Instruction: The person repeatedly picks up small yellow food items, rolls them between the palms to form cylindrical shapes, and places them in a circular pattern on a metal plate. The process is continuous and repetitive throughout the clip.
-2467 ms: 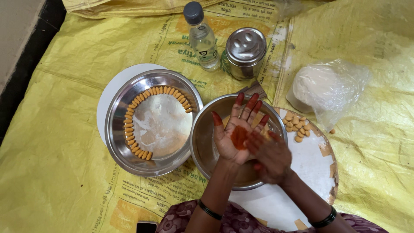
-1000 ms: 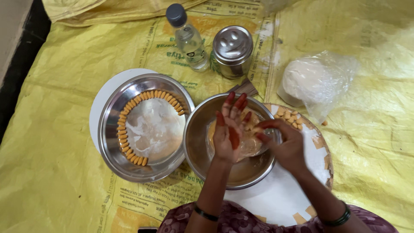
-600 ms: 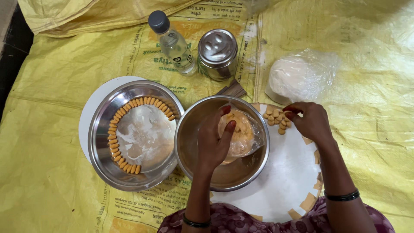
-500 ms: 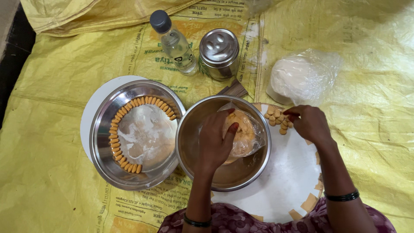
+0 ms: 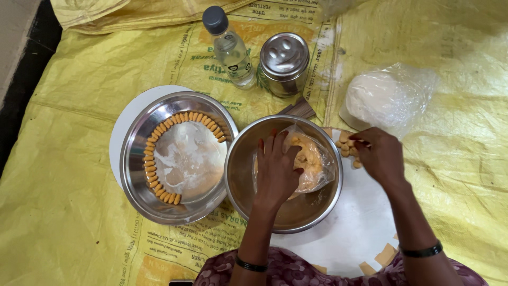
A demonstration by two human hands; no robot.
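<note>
My left hand [image 5: 275,169] rests palm down on a clear plastic bag of orange dough [image 5: 312,159] inside a steel bowl [image 5: 248,201]. My right hand [image 5: 382,154] is at the far edge of a round white board [image 5: 349,238], fingertips pinched over a small pile of orange dough pieces [image 5: 346,147]. To the left, a wider steel plate [image 5: 137,185] holds a curved row of shaped orange dough pieces [image 5: 159,180] along its rim, with a floury centre.
A clear plastic bottle with a grey cap [image 5: 228,47] and a lidded steel tin [image 5: 283,63] stand at the back. A bag of white dough [image 5: 389,98] lies back right. A yellow printed sack sheet [image 5: 63,233] covers the floor. Dough scraps [image 5: 383,257] sit on the board's near edge.
My hands have parted: the left one turned palm down and dropped onto the dough bag in the bowl, and the right one moved out to the dough pieces on the board.
</note>
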